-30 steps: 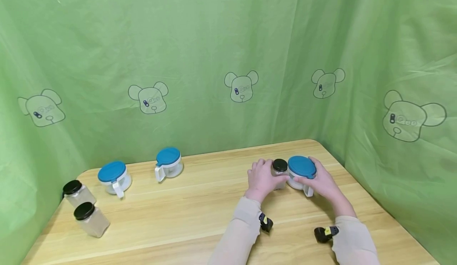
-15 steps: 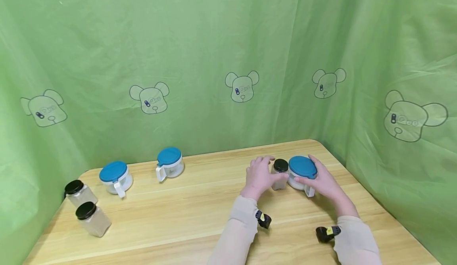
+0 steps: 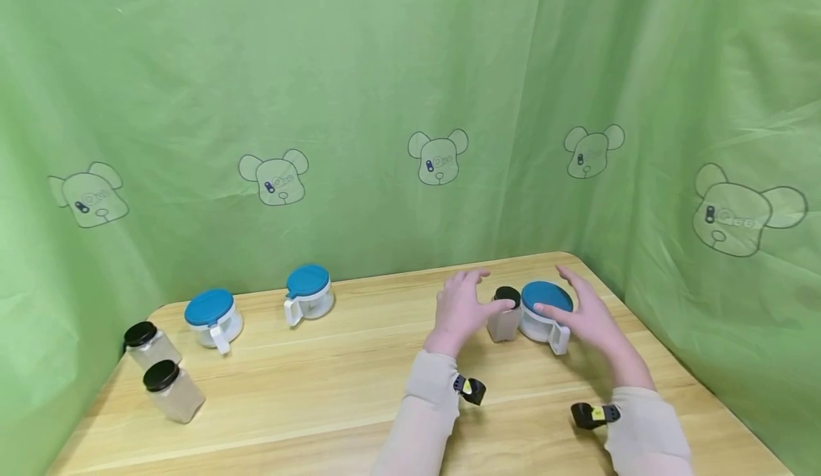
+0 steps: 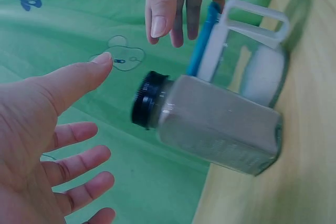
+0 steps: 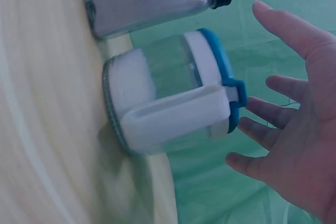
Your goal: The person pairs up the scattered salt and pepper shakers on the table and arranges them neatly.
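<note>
A square glass jar [image 3: 504,325] with a black lid and greyish powder inside stands upright on the table. Close on its right is a round glass seasoning pot [image 5: 173,77] with a blue lid, a white handle and white contents. My left hand [image 3: 458,313] hovers to the left of the black-lidded jar, fingers spread and apart from it in the left wrist view. Above and right of the pot is my right hand [image 3: 591,317], thumb and fingers spread wide. In the right wrist view, that hand [image 5: 310,114] holds nothing.
Two more blue-lidded pots, a left one [image 3: 214,317] and a right one [image 3: 309,294], stand toward the back left. Two black-lidded jars, one behind [image 3: 152,348] and one in front [image 3: 174,394], are at the left. A green curtain [image 3: 359,105] surrounds the wooden table [image 3: 308,390].
Both hands have loosened and drawn away from the jar and the pot, the left hand leftward and the right hand rightward. Jar and pot stay standing side by side.
</note>
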Motion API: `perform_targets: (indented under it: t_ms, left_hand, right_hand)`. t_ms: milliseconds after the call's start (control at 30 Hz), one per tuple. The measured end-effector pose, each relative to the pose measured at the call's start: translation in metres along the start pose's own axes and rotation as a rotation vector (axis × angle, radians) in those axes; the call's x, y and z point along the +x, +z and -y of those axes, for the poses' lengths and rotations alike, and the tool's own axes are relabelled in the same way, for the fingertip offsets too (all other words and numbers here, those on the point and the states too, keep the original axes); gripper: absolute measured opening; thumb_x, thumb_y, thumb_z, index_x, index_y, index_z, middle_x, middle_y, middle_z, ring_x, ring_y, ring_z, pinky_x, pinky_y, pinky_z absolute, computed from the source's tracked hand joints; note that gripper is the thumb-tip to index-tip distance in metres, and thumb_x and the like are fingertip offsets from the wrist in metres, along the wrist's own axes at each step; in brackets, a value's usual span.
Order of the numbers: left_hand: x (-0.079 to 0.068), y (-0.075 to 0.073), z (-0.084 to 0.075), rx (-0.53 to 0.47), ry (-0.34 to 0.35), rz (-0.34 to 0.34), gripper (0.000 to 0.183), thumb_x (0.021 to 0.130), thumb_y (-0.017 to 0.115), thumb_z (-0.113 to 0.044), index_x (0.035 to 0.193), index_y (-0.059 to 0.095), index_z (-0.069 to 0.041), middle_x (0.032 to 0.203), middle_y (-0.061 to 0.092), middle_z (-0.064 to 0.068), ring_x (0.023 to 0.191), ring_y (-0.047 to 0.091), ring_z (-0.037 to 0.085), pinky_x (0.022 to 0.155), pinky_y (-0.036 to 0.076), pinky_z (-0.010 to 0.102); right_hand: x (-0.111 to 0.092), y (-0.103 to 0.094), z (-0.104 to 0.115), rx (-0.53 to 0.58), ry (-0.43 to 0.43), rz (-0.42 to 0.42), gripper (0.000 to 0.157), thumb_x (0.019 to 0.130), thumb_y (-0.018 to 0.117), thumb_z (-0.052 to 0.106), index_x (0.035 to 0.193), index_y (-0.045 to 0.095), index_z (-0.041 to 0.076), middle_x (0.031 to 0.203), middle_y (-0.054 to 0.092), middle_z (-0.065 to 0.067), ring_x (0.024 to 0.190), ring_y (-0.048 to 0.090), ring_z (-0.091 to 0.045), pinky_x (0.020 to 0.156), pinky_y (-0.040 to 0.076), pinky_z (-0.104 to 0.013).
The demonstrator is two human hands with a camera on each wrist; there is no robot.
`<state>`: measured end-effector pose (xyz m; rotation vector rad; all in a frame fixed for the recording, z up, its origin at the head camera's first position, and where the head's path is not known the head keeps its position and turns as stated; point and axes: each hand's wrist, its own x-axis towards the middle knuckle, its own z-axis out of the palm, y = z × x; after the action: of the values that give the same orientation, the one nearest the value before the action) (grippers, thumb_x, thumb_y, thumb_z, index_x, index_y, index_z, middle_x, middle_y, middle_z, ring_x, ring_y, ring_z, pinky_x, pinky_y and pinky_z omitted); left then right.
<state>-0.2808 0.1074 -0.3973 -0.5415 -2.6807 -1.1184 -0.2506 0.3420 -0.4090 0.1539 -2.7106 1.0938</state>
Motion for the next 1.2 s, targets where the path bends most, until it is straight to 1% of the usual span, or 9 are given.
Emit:
perform_targets:
  t_ms: [167, 267, 500, 567, 633, 700, 767, 967, 1200]
  left_hand:
    - [-0.003, -0.008, -0.002, 0.002, 0.067, -0.073, 0.056, 0.083, 0.070, -0.053, 0.129, 0.060, -0.023, 0.126, 0.063, -0.004, 0.119, 0.055, 0.019, 0.100, 0.042, 0.042]
    - [-0.007, -0.011, -0.001, 0.022, 0.115, -0.116, 0.051, 0.086, 0.068, -0.051, 0.127, 0.062, -0.022, 0.121, 0.065, -0.004, 0.115, 0.057, 0.018, 0.100, 0.042, 0.042]
    - [-0.013, -0.027, 0.008, 0.127, 0.215, -0.173, 0.045, 0.089, 0.063, -0.053, 0.124, 0.063, -0.025, 0.121, 0.066, -0.006, 0.113, 0.058, 0.017, 0.097, 0.044, 0.041]
    - [-0.016, -0.033, 0.012, 0.165, 0.249, -0.194, 0.043, 0.090, 0.062, -0.052, 0.123, 0.064, -0.024, 0.121, 0.067, -0.006, 0.112, 0.058, 0.017, 0.094, 0.044, 0.040]
    - [-0.018, -0.039, 0.015, 0.206, 0.276, -0.207, 0.043, 0.091, 0.061, -0.052, 0.122, 0.064, -0.024, 0.120, 0.067, -0.006, 0.111, 0.058, 0.017, 0.093, 0.044, 0.038]
    - [-0.020, -0.045, 0.019, 0.240, 0.296, -0.211, 0.043, 0.092, 0.059, -0.053, 0.122, 0.065, -0.023, 0.120, 0.067, -0.006, 0.111, 0.058, 0.017, 0.092, 0.044, 0.037]
    - [-0.022, -0.049, 0.023, 0.269, 0.313, -0.215, 0.043, 0.092, 0.058, -0.054, 0.121, 0.065, -0.023, 0.119, 0.068, -0.006, 0.111, 0.058, 0.016, 0.092, 0.044, 0.037]
    - [-0.027, -0.059, 0.032, 0.303, 0.378, -0.256, 0.040, 0.091, 0.061, -0.050, 0.118, 0.067, -0.021, 0.116, 0.069, -0.005, 0.108, 0.059, 0.017, 0.090, 0.044, 0.037]
    - [-0.037, -0.073, 0.044, 0.336, 0.413, -0.287, 0.037, 0.091, 0.063, -0.048, 0.116, 0.068, -0.021, 0.113, 0.069, -0.004, 0.107, 0.060, 0.019, 0.086, 0.043, 0.038]
  right_hand:
    - [-0.003, -0.001, 0.005, 0.000, -0.011, -0.052, 0.087, 0.090, 0.067, 0.041, 0.153, 0.022, 0.002, 0.152, 0.029, -0.033, 0.138, 0.027, -0.053, 0.106, 0.026, -0.071]
    - [-0.006, 0.000, 0.007, 0.018, -0.031, -0.121, 0.076, 0.092, 0.065, 0.037, 0.149, 0.032, -0.001, 0.149, 0.037, -0.031, 0.135, 0.034, -0.051, 0.105, 0.031, -0.068]
    - [-0.008, 0.002, 0.014, 0.036, -0.097, -0.269, 0.054, 0.095, 0.063, 0.030, 0.137, 0.050, -0.001, 0.137, 0.054, -0.025, 0.124, 0.048, -0.040, 0.102, 0.040, -0.060]
    - [-0.008, 0.002, 0.016, 0.021, -0.100, -0.302, 0.050, 0.095, 0.063, 0.031, 0.135, 0.053, 0.002, 0.135, 0.057, -0.021, 0.123, 0.053, -0.025, 0.103, 0.044, -0.047]
    - [-0.008, 0.003, 0.018, 0.015, -0.110, -0.330, 0.047, 0.095, 0.064, 0.030, 0.132, 0.056, 0.003, 0.132, 0.060, -0.018, 0.118, 0.052, -0.004, 0.103, 0.045, -0.028]
    - [-0.008, 0.003, 0.021, 0.016, -0.128, -0.358, 0.043, 0.094, 0.064, 0.029, 0.129, 0.059, 0.004, 0.129, 0.062, -0.017, 0.111, 0.047, 0.013, 0.096, 0.041, -0.012]
    - [-0.009, 0.004, 0.026, 0.029, -0.151, -0.379, 0.040, 0.094, 0.065, 0.026, 0.126, 0.061, 0.003, 0.126, 0.064, -0.018, 0.106, 0.041, 0.022, 0.091, 0.036, -0.004]
    - [-0.008, 0.008, 0.039, 0.074, -0.214, -0.434, 0.030, 0.093, 0.065, 0.017, 0.119, 0.065, 0.001, 0.118, 0.067, -0.018, 0.104, 0.045, 0.019, 0.091, 0.037, -0.004]
    - [-0.005, 0.020, 0.052, 0.150, -0.255, -0.476, 0.023, 0.092, 0.066, 0.012, 0.115, 0.068, 0.005, 0.111, 0.070, -0.018, 0.101, 0.052, 0.015, 0.092, 0.040, -0.005]
